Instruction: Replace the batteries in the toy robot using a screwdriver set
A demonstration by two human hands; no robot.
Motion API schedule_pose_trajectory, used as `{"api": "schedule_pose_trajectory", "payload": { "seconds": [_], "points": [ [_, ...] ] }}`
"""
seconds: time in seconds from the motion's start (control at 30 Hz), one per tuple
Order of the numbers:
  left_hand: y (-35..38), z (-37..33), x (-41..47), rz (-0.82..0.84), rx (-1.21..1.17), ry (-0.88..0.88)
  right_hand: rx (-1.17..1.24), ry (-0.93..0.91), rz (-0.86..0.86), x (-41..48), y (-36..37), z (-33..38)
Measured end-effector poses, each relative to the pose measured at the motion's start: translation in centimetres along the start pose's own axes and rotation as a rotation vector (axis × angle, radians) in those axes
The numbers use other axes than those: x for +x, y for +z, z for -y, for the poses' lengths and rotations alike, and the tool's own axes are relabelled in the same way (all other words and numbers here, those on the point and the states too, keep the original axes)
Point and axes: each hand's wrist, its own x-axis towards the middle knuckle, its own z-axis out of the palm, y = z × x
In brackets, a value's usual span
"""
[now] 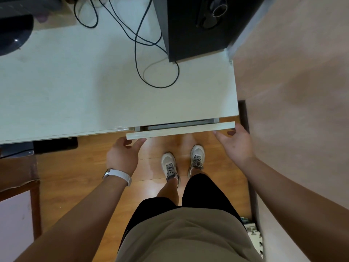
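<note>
Left of the left hand (pixel 122 156) stands a chair (pixel 18 186), and far beyond it, on the desk (pixel 75 91), a dark stand (pixel 13 35). The left hand, with a watch (pixel 117 174) on its wrist, curls its fingers and thumb round the lower edge of the drawer (pixel 181 130) at its left end, gripping it. The drawer reaches from one hand to the other and is pulled slightly out from the desk; what it holds is hidden. Beyond the hands, cables (pixel 137 44) loop over the desk to a black speaker (pixel 198 25). Between the hands, lower down, are two shoes (pixel 170 165). The right hand (pixel 234 144) has loose, nearly straight fingers; their tips and the thumb touch the drawer's right end. Where the toy robot is cannot be told.
</note>
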Motion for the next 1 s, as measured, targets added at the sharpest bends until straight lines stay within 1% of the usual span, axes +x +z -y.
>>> {"api": "schedule_pose_trajectory", "payload": {
  "seconds": [0.1, 0.27, 0.53, 0.63, 0.77, 0.87, 1.0],
  "points": [
    [-0.4, -0.8, 1.5, -0.038, 0.073, 0.037, 0.01, -0.013, -0.023, 1.3, 0.1, 0.8],
    [-0.5, -1.3, 2.4, -0.048, 0.137, 0.016, -0.029, -0.019, -0.045, 2.3, 0.3, 1.2],
    [-0.2, -1.5, 2.4, -0.03, 0.032, -0.01, -0.106, -0.019, -0.05, 3.0, -0.3, 1.4],
    [-0.6, -1.7, 1.5, -0.016, 0.03, 0.006, -0.156, -0.07, -0.055, 2.3, -0.7, 1.9],
    [-1.5, -2.0, -0.9, 0.01, -0.044, 0.137, -0.161, -0.129, -0.059, 0.3, -1.6, 2.8],
    [-2.3, -2.2, -2.5, 0.021, -0.058, 0.329, -0.135, -0.145, -0.076, -2.1, -2.9, 3.5],
    [-4.5, -4.1, -3.6, -0.064, -0.077, 0.602, -0.115, -0.258, -0.198, -5.3, -5.3, 4.9]
  ]
}}
